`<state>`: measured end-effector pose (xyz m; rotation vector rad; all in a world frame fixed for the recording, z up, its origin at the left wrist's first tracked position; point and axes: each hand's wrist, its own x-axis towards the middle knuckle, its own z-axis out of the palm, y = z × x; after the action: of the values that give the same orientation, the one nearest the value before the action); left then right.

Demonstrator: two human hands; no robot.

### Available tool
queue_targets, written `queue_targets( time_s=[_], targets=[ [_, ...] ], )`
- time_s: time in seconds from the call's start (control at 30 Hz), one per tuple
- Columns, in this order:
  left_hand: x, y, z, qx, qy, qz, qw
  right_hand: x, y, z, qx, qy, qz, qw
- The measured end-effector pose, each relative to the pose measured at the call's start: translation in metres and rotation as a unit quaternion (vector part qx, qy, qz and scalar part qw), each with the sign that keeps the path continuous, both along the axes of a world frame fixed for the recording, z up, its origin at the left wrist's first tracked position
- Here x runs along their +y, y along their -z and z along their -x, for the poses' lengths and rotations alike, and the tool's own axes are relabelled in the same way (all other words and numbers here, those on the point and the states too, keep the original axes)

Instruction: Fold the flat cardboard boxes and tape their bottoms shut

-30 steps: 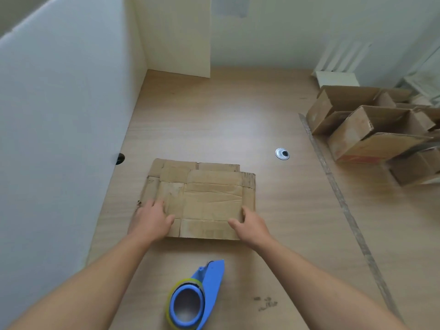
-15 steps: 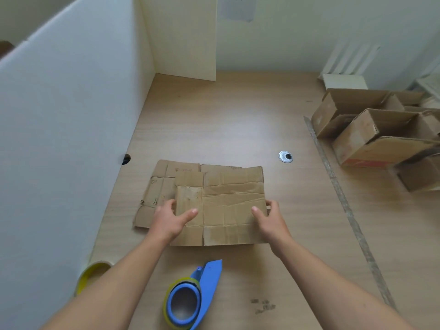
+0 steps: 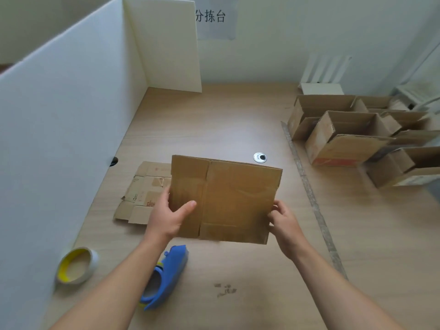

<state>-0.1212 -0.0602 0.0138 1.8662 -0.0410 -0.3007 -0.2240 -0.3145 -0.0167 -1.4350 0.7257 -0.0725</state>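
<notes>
While both hands hold it by its side edges, the flat cardboard box [image 3: 226, 198] hangs over the middle of the wooden table [image 3: 214, 120], its broad face turned to the camera and its panels still pressed together. The left hand [image 3: 166, 215] grips the nine o'clock edge, thumb laid across the near face and fingers behind. The right hand [image 3: 283, 222] pinches the three o'clock edge with curled fingers.

This looks like the very start of folding: no flap is turned and no tape shows on it. The next move calls for pressing the two side creases toward each other so the sleeve opens into a tube, then turning the bottom flaps in.

At nine o'clock a second flat box [image 3: 142, 186] lies on the table, partly hidden behind the held one. At seven o'clock, just below the lower edge, lies the blue tape dispenser [image 3: 171, 270], and at eight o'clock a yellow-cored tape roll [image 3: 76, 265] sits near the white partition [image 3: 59, 127], which walls off that whole side. Open room lies toward twelve o'clock, with only a metal cable grommet [image 3: 260, 157] at one o'clock. The opened boxes [image 3: 345, 139] at two o'clock stand well apart.
</notes>
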Motion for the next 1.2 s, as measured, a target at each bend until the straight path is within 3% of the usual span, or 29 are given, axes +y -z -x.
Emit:
queue_targets(
  time_s=[0.13,0.33,0.7,0.93,1.1,1.2],
  targets=[
    [-0.016,-0.009,0.03,0.008,0.038,0.078,0.996,-0.012,-0.017,0.017,-0.063,0.034,-0.053,0.996],
    [-0.038,-0.023,0.064,-0.01,0.085,0.107,0.991,-0.026,-0.022,0.044,-0.11,-0.035,-0.061,0.991],
    [-0.051,-0.01,0.091,-0.059,0.162,-0.023,0.985,-0.047,-0.018,0.089,-0.159,-0.052,-0.01,0.986],
    [-0.072,-0.002,0.108,-0.092,0.131,0.02,0.987,-0.055,-0.019,0.102,-0.166,-0.029,0.005,0.986],
    [-0.07,0.003,0.114,-0.081,0.176,0.002,0.981,-0.054,-0.014,0.108,-0.158,-0.046,0.011,0.986],
    [-0.069,0.008,0.116,-0.08,0.145,-0.011,0.986,-0.052,-0.009,0.111,-0.146,-0.058,0.038,0.987]
  ],
)
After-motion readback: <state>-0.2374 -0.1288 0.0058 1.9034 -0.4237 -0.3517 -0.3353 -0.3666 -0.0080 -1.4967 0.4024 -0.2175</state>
